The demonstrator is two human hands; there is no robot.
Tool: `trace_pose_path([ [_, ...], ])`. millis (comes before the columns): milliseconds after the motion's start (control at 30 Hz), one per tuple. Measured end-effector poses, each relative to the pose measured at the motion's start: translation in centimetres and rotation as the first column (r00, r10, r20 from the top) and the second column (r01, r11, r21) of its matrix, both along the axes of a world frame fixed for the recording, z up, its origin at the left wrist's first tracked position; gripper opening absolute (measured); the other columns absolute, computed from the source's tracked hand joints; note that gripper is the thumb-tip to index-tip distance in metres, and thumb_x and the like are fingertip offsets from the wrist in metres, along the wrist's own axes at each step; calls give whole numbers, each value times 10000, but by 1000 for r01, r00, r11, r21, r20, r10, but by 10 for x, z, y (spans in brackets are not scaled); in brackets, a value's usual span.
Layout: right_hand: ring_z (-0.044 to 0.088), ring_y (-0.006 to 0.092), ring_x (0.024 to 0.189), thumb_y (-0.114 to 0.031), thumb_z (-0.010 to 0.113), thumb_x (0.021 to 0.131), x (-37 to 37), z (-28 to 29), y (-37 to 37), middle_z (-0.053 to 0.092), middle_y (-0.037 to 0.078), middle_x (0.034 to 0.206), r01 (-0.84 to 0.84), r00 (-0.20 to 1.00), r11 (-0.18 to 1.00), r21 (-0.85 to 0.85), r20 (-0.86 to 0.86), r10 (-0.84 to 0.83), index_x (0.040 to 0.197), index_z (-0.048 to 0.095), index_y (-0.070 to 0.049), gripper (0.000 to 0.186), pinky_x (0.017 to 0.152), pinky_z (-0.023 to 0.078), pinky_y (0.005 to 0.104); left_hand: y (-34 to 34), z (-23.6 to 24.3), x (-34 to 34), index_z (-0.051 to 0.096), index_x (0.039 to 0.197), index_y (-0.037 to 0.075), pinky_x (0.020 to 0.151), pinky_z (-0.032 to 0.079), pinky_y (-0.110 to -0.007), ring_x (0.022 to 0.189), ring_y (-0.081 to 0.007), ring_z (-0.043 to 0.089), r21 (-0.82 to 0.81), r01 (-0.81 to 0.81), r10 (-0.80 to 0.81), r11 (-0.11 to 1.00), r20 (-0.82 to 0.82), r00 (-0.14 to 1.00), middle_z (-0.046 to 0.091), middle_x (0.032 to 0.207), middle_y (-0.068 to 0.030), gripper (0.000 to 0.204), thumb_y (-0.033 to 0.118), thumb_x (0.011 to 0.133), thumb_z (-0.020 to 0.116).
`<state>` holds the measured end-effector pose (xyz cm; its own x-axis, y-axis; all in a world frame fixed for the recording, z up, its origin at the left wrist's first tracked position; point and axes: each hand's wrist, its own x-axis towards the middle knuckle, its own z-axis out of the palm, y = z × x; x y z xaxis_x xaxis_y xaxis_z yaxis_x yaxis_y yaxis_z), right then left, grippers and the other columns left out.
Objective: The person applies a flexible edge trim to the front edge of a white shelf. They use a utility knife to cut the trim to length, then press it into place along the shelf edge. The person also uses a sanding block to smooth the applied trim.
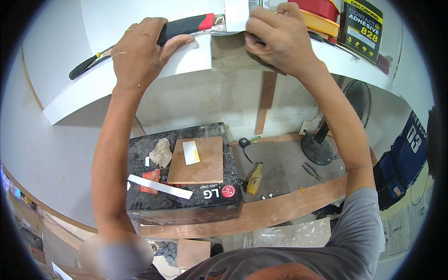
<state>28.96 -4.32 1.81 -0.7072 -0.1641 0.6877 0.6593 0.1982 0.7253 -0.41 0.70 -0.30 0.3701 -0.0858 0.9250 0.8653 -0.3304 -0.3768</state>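
Note:
My left hand (pixel 137 56) is closed round a tool with a black and red handle (pixel 186 24) and a metal part, lying along the upper edge of a white shelf front (pixel 186 58). My right hand (pixel 280 39) has its fingers bent at that edge, beside a bare grey-brown section (pixel 226 56) with a thin lip along its top; what they grip is hidden. A screwdriver with a black and yellow handle (pixel 81 67) rests on the shelf at the left. Red (pixel 315 7) and orange (pixel 319 25) containers and a black tin (pixel 361 30) stand at the right.
Below sits a dusty black box (pixel 149 210) with a board (pixel 205 158), white strip (pixel 158 185) and crumpled paper (pixel 161 151) on it. A bench (pixel 289 186) holds a yellow bottle (pixel 254 179), pliers (pixel 312 172) and fan (pixel 317 149). Dark blue cloth (pixel 401 158) hangs at the right.

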Motion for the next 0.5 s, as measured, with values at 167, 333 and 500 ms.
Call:
trace_pose_path([
  [167,580,218,710,-176,725,773,6,0,8,548,42,794,-105,994,994,-20,-25,105,816,554,-129,183,779,402,400,-2,0,-1,749,1032,86,676,566,-344,776,-229,719,-32,-31,32,999,3,999,742,850,-70,597,638,809,790],
  [333,591,247,810,-145,748,807,10,3,-4,605,50,902,37,999,994,-107,-14,-38,885,602,-116,169,822,423,401,-2,0,1,746,1018,86,665,563,-348,773,-224,712,-39,-31,32,999,10,999,737,841,-62,607,658,816,771],
  [500,549,248,906,-117,825,809,61,-13,-23,630,28,1030,27,999,966,-255,48,-16,923,642,-118,215,872,423,379,-2,3,-1,735,965,93,645,555,-348,760,-216,696,17,-18,18,1000,-14,1000,726,830,-33,582,657,828,758],
])
